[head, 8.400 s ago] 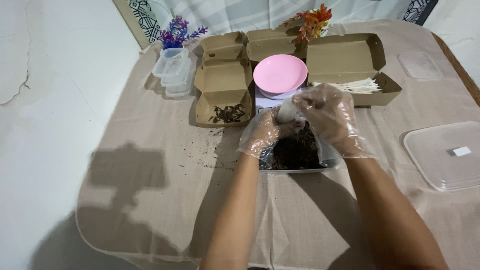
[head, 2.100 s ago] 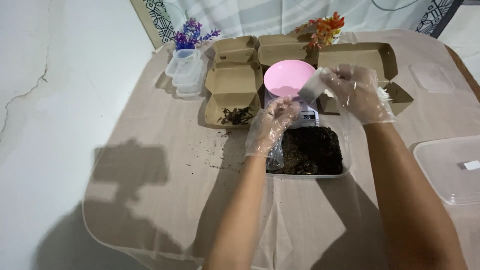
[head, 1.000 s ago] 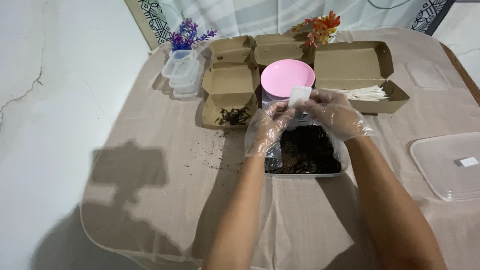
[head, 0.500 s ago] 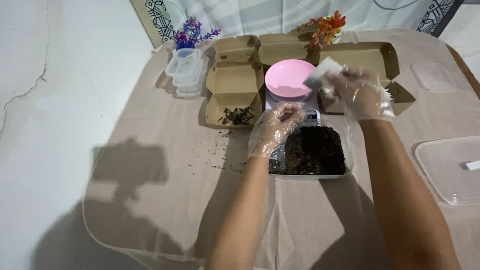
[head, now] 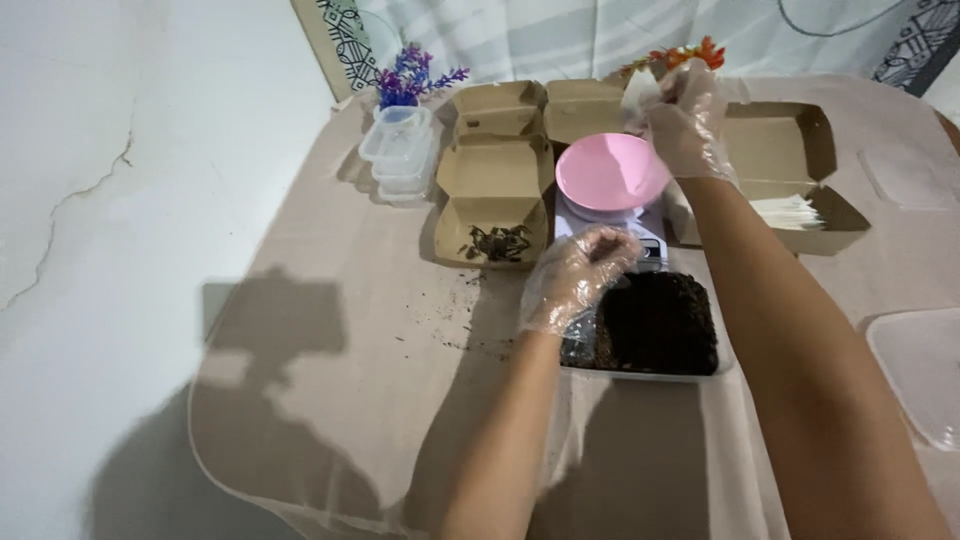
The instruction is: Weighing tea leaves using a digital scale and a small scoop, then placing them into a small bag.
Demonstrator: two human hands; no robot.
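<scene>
Both my hands wear clear plastic gloves. My right hand [head: 690,115] is stretched to the far side of the table, above the pink bowl [head: 610,172], and pinches a small white sachet [head: 640,92]. My left hand [head: 572,280] hovers with loosely curled fingers over the left edge of a clear tray [head: 650,372] filled with dark loose material [head: 660,320]; whether it pinches any of it I cannot tell. The pink bowl sits on a small white scale [head: 650,245].
Open brown cardboard boxes stand at the back: one [head: 495,195] holding dark leaves, one [head: 790,175] with white sachets. Stacked clear containers [head: 400,150], purple flowers [head: 405,80] and orange flowers [head: 680,55] line the far edge. A clear lid [head: 920,370] lies at right. Dark crumbs [head: 440,320] dot the cloth.
My right hand has carried the white sachet from above the tray further back, beyond the pink bowl. My left hand stays over the tray's left edge.
</scene>
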